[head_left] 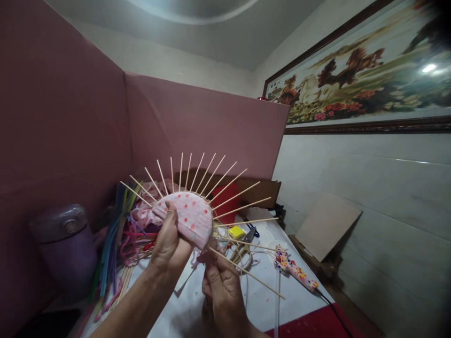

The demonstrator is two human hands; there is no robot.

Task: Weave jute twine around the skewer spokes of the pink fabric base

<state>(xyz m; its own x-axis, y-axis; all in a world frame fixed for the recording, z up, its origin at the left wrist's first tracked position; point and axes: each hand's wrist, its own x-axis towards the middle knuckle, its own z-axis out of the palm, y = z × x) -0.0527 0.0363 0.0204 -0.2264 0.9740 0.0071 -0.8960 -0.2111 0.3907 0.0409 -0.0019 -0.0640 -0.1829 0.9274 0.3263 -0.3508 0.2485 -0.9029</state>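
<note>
I hold up a round disc (192,216) covered in pink fabric with small red and green dots. Thin wooden sticks (225,180) fan out from its rim like spokes. My left hand (168,241) grips the disc's lower left edge, thumb on the fabric face. Loose pink fabric (146,217) bunches out to the left of that hand. My right hand (221,286) is below the disc, fingers closed at its bottom edge where the lowest stick (246,273) comes out.
A white-covered table (260,300) holds a patterned glue gun (295,270) with a black cord, a yellow block (236,231), scissors and coloured pipe cleaners (112,244). A purple jug (65,244) stands at left. Pink partition boards (207,126) wall the back.
</note>
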